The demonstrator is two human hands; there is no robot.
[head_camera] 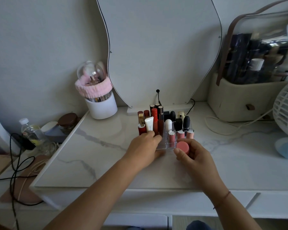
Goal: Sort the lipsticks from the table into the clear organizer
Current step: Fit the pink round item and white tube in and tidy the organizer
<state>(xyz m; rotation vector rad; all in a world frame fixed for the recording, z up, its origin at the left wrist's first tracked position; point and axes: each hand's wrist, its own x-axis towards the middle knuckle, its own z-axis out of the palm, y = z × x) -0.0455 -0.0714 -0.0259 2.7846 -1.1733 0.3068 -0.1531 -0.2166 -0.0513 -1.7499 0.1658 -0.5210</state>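
The clear organizer (167, 141) stands in the middle of the marble table, filled with several upright lipsticks: red and dark tubes on its left side, a white tube (149, 126), black ones at the back, pink ones (172, 137) in front. My left hand (145, 147) grips the organizer's front left corner, fingers against its wall. My right hand (190, 156) holds a pink round-capped lipstick (182, 146) just in front of the organizer's right front compartments.
A white brush holder with a pink band (98, 98) stands at the back left. A mirror (158, 52) leans behind the organizer. At the right are a beige cosmetic case (239, 98) and a white fan (286, 112). Cables (15, 171) lie left.
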